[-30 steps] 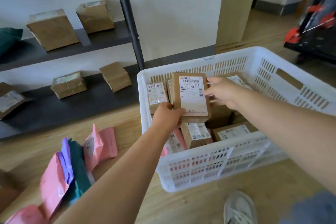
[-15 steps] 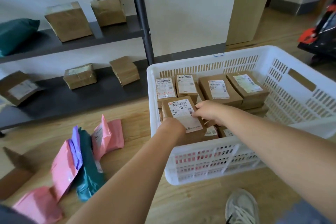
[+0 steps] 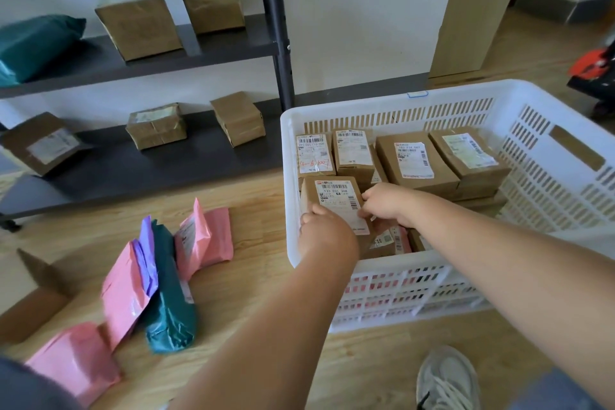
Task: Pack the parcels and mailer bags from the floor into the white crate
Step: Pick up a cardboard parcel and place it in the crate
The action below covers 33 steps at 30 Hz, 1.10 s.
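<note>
A brown labelled parcel (image 3: 334, 198) lies in the near left corner of the white crate (image 3: 432, 289), on top of other parcels. My left hand (image 3: 324, 231) grips its near left edge. My right hand (image 3: 386, 205) holds its right edge, fingers curled against it. Several more brown labelled parcels (image 3: 412, 161) fill the far part of the crate. On the floor to the left lie pink mailer bags (image 3: 204, 236), a teal mailer bag (image 3: 169, 296) and a purple mailer bag (image 3: 146, 260), leaning together.
A dark shelf unit (image 3: 139, 163) with brown boxes and a teal bag stands against the wall at the left. An open cardboard box (image 3: 31, 306) sits at the far left on the floor. My shoe (image 3: 447, 379) is near the crate's front. A red and black machine (image 3: 595, 70) stands at right.
Both hands have lowered the parcel from above the crate down into its near left corner. It has settled flatter since half a second ago.
</note>
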Motion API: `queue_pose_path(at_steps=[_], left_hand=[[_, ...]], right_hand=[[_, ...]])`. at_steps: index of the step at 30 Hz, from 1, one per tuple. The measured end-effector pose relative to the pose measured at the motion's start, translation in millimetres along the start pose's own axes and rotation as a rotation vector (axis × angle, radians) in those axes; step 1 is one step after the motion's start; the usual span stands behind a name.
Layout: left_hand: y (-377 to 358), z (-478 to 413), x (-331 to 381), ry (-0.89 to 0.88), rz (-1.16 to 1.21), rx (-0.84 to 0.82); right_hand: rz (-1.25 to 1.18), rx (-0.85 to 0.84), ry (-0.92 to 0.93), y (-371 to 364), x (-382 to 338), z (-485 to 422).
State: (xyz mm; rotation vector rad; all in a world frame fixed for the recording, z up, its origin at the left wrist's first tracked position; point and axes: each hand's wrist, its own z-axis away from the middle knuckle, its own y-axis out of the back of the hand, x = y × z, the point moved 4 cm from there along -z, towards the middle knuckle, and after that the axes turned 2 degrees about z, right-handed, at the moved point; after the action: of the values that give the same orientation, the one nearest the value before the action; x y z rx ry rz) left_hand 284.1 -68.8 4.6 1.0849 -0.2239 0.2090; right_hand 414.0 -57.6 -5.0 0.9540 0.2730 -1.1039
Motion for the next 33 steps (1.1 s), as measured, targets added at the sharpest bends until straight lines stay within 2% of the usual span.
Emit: queue_pose_path(at_steps=[7, 14, 18, 22, 24, 28, 33], left_hand=[[5.2, 6.0, 0.6, -0.140, 0.100, 0.137], [-1.9, -3.1, -1.0, -0.063, -0.012, -0.010], [-4.3, -8.2, -1.6, -0.019, -0.075, -0.018], [-4.5, -8.5, 6.0, -0.123, -0.318, -0.003], [-7.9, -11.9, 4.6, -0.099, -0.318, -0.048], [-10.5, -18.0, 4.2, -0.085, -0.257, -0.160], [-14.6, -17.7, 12.3, -0.229, -0.498, -0.289]], right_hand=[[0.017, 0.039, -0.014, 4.2, 9.7, -0.7], [0.184, -0.006, -0.023, 0.4, 14.0, 2.6], [0.283, -0.070, -0.004, -1.7, 15.8, 6.4], [0.573, -0.107, -0.023, -9.7, 22.3, 7.1], [0.662, -0.105, -0.048, -11.6, 25.4, 4.9], [0.705, -0.103, -0.054, -9.5, 25.1, 4.8], [0.731, -0.124, -0.043, -12.2, 25.4, 4.0]])
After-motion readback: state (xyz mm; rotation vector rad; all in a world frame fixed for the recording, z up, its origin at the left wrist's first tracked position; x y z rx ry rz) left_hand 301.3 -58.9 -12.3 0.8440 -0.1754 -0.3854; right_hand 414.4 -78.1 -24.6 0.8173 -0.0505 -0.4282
